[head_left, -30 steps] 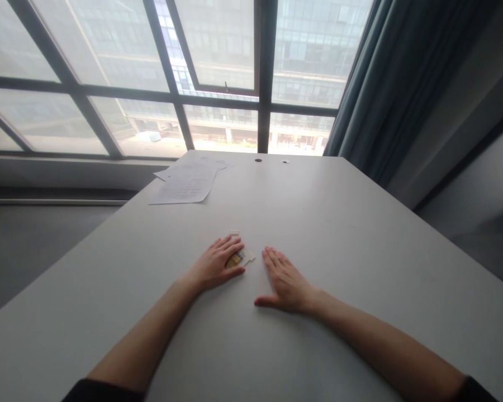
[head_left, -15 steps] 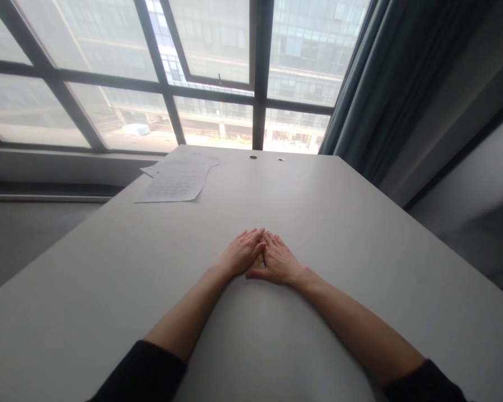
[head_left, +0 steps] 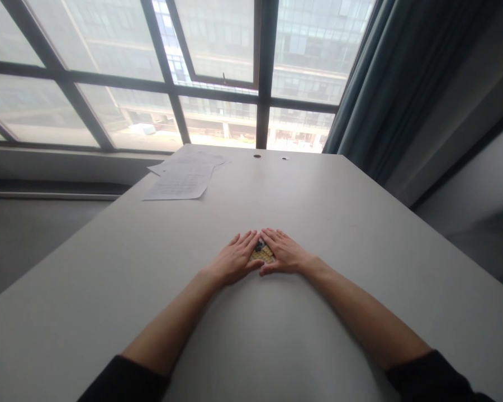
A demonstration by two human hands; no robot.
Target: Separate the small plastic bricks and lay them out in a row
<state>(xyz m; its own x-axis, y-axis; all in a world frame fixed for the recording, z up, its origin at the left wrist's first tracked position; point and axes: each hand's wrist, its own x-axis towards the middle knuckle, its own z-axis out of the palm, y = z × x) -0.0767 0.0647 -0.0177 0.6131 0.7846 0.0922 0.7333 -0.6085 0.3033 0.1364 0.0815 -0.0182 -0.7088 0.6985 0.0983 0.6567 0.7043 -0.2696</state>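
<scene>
My left hand [head_left: 237, 258] lies flat on the white table with its fingers stretched out. Opposite it rests my right hand [head_left: 285, 252], also flat, the fingertips of both close together. In the gap framed by fingers and thumbs are small yellow and dark pieces [head_left: 263, 254]. Both hands touch or partly cover these pieces, so their number and exact kind are hidden. Neither hand is closed around anything.
Printed paper sheets [head_left: 180, 181] lie at the far left of the white table [head_left: 339, 223]. Two small round spots, one dark [head_left: 257, 156] and one pale [head_left: 285, 158], sit near the far edge. Behind are windows and a dark curtain [head_left: 360, 95] on the right.
The hands have spread apart a little, the left one going left. More of the yellow and dark pieces now shows between them. The view has shifted slightly.
</scene>
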